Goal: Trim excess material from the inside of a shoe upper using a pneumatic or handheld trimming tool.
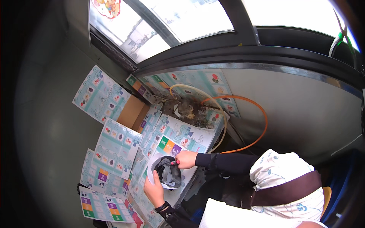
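Note:
My left hand (pixel 153 191), with a dark band on its wrist, wraps round the near side of a bowl-shaped piece (pixel 154 160). This piece has a pale rim and a dark grey and black, patchy inside; its exact kind is unclear. At its far right edge, my right hand (pixel 186 159) is closed round a small red-handled tool (pixel 175 162). The tool's working end is against the dark inside and cannot be made out. The piece is held just over a table (pixel 142 182) covered with printed card sheets.
Printed card sheets (pixel 116 146) and an open brown carton (pixel 133 112) line the table's left side. Debris (pixel 185 110) lies at the back. A pale hose (pixel 222 114) and an orange hose (pixel 266 119) loop beside the wall. White patterned cloth (pixel 283 167) lies at right.

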`<action>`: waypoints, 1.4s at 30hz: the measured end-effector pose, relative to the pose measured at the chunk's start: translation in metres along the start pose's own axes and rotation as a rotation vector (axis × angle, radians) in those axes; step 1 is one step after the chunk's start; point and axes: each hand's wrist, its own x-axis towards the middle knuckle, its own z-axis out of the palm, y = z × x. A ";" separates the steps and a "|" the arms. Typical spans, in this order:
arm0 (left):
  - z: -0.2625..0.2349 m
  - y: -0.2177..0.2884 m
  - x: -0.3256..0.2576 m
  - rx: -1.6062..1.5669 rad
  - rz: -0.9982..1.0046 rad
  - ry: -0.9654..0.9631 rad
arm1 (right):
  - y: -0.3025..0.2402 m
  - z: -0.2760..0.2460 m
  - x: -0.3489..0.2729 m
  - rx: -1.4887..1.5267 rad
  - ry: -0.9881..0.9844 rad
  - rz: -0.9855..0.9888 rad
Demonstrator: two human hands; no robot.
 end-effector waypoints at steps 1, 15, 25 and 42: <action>-0.001 0.001 0.000 -0.002 -0.017 -0.004 | 0.000 0.002 0.001 -0.010 0.002 0.003; -0.005 -0.011 0.000 -0.090 -0.069 0.007 | 0.033 0.031 0.018 0.061 0.095 -0.047; -0.002 -0.020 -0.007 -0.119 -0.076 0.026 | 0.002 0.001 0.002 0.067 -0.111 0.089; 0.020 0.001 0.055 -0.043 0.033 -0.051 | 0.001 -0.027 -0.002 -0.112 0.093 0.053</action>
